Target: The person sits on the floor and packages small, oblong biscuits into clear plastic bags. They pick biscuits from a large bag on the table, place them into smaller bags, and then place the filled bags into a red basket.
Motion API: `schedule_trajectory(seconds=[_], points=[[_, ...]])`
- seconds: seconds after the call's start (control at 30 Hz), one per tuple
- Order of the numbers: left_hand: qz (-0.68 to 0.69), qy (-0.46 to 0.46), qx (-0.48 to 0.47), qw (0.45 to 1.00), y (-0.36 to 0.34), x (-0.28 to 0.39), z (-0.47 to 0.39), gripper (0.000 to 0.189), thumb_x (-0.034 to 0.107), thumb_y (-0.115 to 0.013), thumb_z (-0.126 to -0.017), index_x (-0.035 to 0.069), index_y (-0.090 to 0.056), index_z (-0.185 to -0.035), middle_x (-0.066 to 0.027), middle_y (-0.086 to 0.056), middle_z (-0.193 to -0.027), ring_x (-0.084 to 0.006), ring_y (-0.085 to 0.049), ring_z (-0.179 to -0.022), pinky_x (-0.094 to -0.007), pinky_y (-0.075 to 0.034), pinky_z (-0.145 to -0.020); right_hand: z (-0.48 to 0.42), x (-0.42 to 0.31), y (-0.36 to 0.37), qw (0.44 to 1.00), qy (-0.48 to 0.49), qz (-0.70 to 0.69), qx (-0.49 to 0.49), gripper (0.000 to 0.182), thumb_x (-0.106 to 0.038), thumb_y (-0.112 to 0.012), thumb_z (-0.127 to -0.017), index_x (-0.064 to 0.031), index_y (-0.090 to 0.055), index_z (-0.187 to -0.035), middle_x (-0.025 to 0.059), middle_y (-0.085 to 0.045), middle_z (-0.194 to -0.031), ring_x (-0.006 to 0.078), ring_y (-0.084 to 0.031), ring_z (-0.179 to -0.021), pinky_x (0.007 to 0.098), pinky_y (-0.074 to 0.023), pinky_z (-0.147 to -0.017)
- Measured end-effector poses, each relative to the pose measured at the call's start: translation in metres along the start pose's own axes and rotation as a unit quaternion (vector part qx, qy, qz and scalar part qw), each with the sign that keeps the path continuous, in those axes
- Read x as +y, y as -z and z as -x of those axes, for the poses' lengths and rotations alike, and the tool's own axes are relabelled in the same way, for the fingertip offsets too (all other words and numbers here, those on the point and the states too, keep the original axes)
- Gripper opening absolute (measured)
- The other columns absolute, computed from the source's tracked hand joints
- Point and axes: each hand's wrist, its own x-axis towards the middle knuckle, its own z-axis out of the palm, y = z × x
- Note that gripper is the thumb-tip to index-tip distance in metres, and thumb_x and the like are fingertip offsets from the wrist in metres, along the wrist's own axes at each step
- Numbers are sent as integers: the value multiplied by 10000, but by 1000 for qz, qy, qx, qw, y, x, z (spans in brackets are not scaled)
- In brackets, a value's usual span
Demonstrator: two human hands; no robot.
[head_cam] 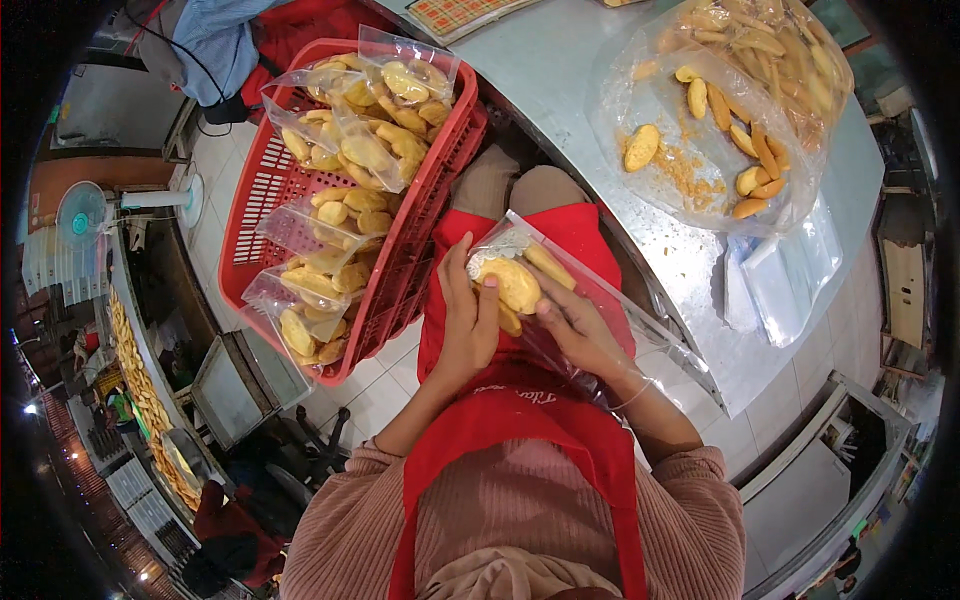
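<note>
Over my lap, a clear plastic bag holds several oval golden baked pieces, which look like bread or biscuits, and a white lacy paper. My left hand grips the bag's left side, thumb against the largest piece. My right hand holds the right side, its fingers around the pieces; whether they are inside the bag is hard to tell. On the metal table to the right, a large clear bag lies with its mouth towards me, full of similar pieces, with some loose pieces and crumbs near its opening.
A red plastic basket with several filled bags stands at my left. Flat empty plastic bags lie on the metal table, whose edge runs close to my right arm. A fan and a person are farther left.
</note>
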Motion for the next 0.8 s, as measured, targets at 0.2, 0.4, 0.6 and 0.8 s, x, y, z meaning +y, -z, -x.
schedule_trajectory(seconds=[0.2, 0.4, 0.6, 0.8], points=[[30, 63, -22, 997, 5, -15, 2, 637, 177, -620, -915, -86, -254, -1366, -237, -333, -1330, -307, -391, -1235, -395, -321, -1074, 5, 11, -14, 999, -23, 10, -38, 444, -252, -472, -1025, -32, -438, -1409, 233, -594, -1252, 317, -612, -1131, 363, -450, -962], [142, 130, 12, 981, 2, -21, -4, 662, 107, -716, -826, -89, -283, -1287, -188, -439, -1216, -227, -506, -1091, -350, -455, -933, -3, 23, -27, 999, 17, 41, -28, 431, -265, -466, -1022, -17, -451, -1374, 219, -640, -1144, 340, -648, -1035, 388, -490, -868], [136, 191, 27, 972, 8, -25, -10, 641, 95, -680, -836, -66, -277, -1307, -181, -434, -1241, -224, -499, -1092, -330, -442, -932, -12, 27, -39, 997, 45, 57, 4, 384, -240, -512, -985, -8, -500, -1290, 265, -597, -1177, 430, -585, -1087, 452, -464, -933], [136, 193, 34, 971, 5, -25, -18, 622, 139, -648, -850, -12, -275, -1325, -162, -474, -1224, -229, -515, -1072, -345, -455, -915, -17, 36, -34, 992, 109, 69, -4, 395, -229, -509, -982, -9, -494, -1309, 291, -568, -1218, 445, -554, -1131, 470, -448, -963]])
